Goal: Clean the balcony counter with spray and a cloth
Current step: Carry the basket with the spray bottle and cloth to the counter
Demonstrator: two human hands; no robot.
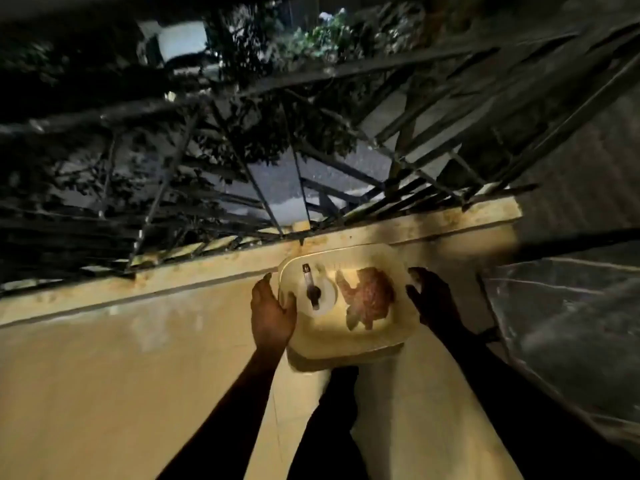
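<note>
Two hands carry a pale plastic tub [346, 344] between them. Left hand [272, 315] fingers [289, 304] curl over the tub's left rim; right hand [433, 296] fingers [417, 275] are spread against its right side. Inside lie a white spray bottle [317, 292] and a crumpled reddish-brown cloth [369, 297]. Just beyond runs the stained yellow ledge [207, 271] below a dark metal railing [242, 174].
</note>
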